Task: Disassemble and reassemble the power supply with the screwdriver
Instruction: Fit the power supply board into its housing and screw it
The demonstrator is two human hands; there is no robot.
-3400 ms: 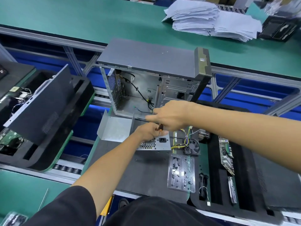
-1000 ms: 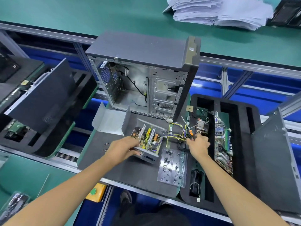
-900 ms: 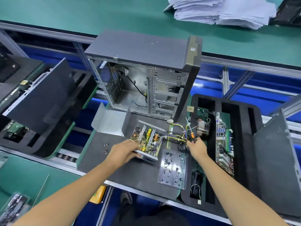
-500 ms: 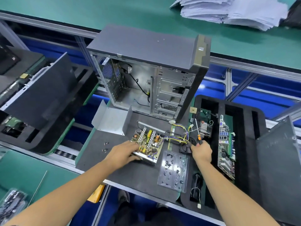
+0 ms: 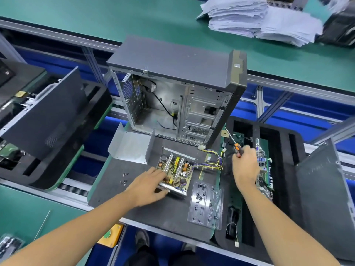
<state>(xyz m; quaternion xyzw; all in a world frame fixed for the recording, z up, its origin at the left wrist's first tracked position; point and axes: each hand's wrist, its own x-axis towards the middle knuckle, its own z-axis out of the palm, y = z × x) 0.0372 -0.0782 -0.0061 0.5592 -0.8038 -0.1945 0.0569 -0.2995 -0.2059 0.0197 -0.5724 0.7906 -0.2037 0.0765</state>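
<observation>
The opened power supply (image 5: 175,170) lies on the dark mat, its circuit board and coils exposed, with a wire bundle (image 5: 210,165) running right from it. Its bent metal cover (image 5: 130,147) stands just behind and to the left. My left hand (image 5: 148,187) grips the supply's near left corner. My right hand (image 5: 245,163) holds the orange-and-black screwdriver (image 5: 235,144) to the right of the wires, its shaft pointing up and away. A few loose screws (image 5: 124,178) lie left of my left hand.
An open computer case (image 5: 176,93) stands behind the supply. A clear plastic parts tray (image 5: 205,205) lies near the front. The black foam tray (image 5: 278,169) on the right holds a motherboard (image 5: 264,169). A case side panel (image 5: 326,198) leans far right. Paper stacks (image 5: 259,22) sit far back.
The cover has come off the power supply and now stands behind it. In the last second my right hand moved right and up with the screwdriver; my left hand stayed on the supply.
</observation>
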